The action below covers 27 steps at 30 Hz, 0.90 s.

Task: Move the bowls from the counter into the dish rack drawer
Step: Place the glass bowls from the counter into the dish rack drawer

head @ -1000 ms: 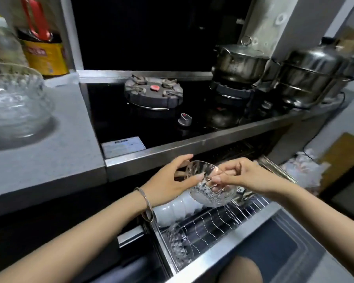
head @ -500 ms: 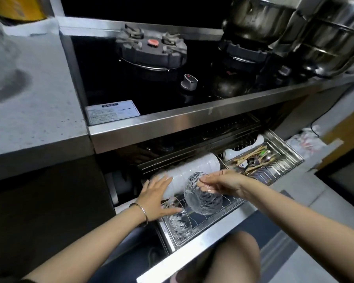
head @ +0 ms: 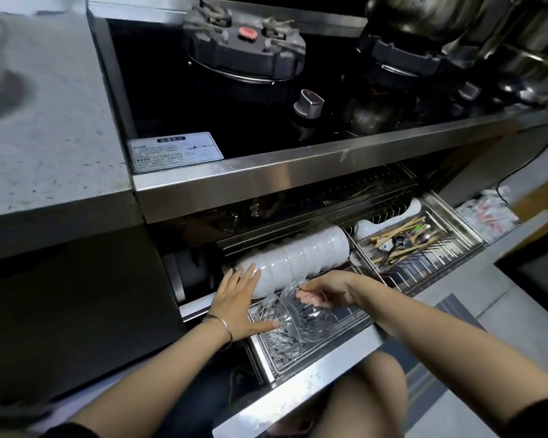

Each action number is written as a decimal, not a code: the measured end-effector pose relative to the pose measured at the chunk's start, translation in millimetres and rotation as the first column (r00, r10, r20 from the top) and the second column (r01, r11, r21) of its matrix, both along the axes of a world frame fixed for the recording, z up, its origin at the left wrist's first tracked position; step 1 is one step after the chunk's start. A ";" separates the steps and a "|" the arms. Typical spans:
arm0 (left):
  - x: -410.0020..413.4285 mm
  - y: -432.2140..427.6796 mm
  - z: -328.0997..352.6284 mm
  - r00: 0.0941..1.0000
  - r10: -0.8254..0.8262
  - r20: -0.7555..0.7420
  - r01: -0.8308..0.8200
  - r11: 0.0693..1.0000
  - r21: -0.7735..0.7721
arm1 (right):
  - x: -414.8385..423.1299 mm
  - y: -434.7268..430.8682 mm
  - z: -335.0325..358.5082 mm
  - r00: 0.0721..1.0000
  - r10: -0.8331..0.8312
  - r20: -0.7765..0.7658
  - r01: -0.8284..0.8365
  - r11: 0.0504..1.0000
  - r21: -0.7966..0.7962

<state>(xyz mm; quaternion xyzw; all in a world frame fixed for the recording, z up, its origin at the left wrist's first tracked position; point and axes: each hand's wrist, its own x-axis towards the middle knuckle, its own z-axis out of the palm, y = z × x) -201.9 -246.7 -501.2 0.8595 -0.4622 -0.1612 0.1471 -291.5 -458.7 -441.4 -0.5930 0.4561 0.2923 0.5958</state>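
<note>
The dish rack drawer (head: pixel 317 371) stands pulled out under the stove. A clear cut-glass bowl (head: pixel 310 314) stands on its edge in the wire rack, and my right hand (head: pixel 326 287) grips its upper rim. Just left of it, a second glass bowl (head: pixel 277 331) leans in the rack. My left hand (head: pixel 238 298) lies flat with straight fingers, the thumb touching that second bowl, the fingers resting toward a row of white bowls (head: pixel 298 257) stacked on their sides behind.
A cutlery tray (head: pixel 456 245) with chopsticks and spoons fills the drawer's right part. Above are the black stove top (head: pixel 234 115) with a knob (head: pixel 309 102) and steel pots (head: pixel 503 42). The grey counter (head: pixel 45 121) lies to the left. My knee (head: pixel 364 403) is below the drawer front.
The glass bowl came down from in front of the stove edge into the rack beside the other glass bowl. My left hand let go of it and now lies flat by the rack.
</note>
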 end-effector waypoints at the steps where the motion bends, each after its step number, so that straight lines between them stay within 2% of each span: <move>1: -0.2 0.0 0.2 1.000 0.000 0.002 0.000 1.000 0.001 | 1.7 1.8 -2.7 1.000 0.017 -0.007 -0.017 1.000 0.009; 4: 0.1 -0.2 0.1 1.000 -0.002 0.008 0.001 1.000 0.002 | 6.6 9.8 -7.8 0.997 0.079 -0.018 -0.078 0.997 0.021; 13: 0.6 0.7 -1.6 1.000 -0.004 0.018 0.004 1.000 -0.007 | 6.9 17.8 -12.2 0.993 0.120 -0.008 -0.119 0.987 0.109; 18: 0.8 0.4 0.0 1.000 0.000 0.010 0.000 1.000 0.002 | 6.1 17.7 -1.7 0.981 0.192 0.004 -0.191 0.978 0.080; 20: 0.4 0.6 2.0 1.000 -0.006 0.014 0.005 1.000 0.020 | 5.8 17.5 2.9 0.964 0.266 -0.003 -0.266 0.964 -0.002; 23: -1.0 1.5 7.3 1.000 -0.024 0.006 0.023 0.998 0.061 | 5.2 15.6 3.0 0.926 0.378 0.013 -0.364 0.899 -0.243; 27: -3.3 1.1 23.6 0.998 -0.016 -0.066 0.020 0.998 0.062 | 2.4 14.8 16.6 0.891 0.449 0.067 -0.371 0.806 -0.462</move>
